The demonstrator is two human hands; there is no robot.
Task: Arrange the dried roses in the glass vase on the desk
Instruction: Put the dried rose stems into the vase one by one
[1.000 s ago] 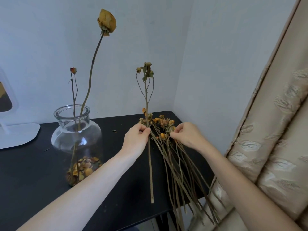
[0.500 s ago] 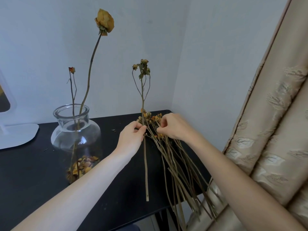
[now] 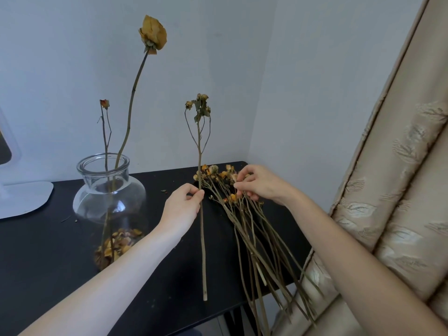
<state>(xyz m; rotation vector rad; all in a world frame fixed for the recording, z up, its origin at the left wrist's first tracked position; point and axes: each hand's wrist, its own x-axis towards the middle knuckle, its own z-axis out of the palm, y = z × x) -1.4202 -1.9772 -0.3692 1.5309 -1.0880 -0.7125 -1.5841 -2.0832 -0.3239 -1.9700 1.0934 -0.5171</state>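
1. The left hand point(image 3: 181, 209) pinches a single dried rose stem point(image 3: 200, 166) between thumb and fingers, clamped a little above the stem's middle.
2. That stem stands nearly upright, its long axis vertical: the cluster of small withered heads points up toward the wall, the cut end points down and hangs over the black desk point(image 3: 48, 263) near its front edge.
3. The right hand point(image 3: 259, 184) rests on the bundle of dried roses point(image 3: 244, 229), its fingertips drawn together around the flower heads; whether they actually grip one stem cannot be told.
4. The bundle lies flat on the right part of the desk, heads pointing to the far corner, long stems running back toward the person and overhanging the front edge beside the beige curtain point(image 3: 400, 190).
5. The glass vase point(image 3: 110, 190) stands on the desk, left of the held stem and apart from it.
6. Two roses already stand in it: a tall yellow rose point(image 3: 153, 35) leaning right, and a short bud stem point(image 3: 104, 104) nearly upright.
7. Loose dried petals point(image 3: 116, 243) lie at the vase's bottom.
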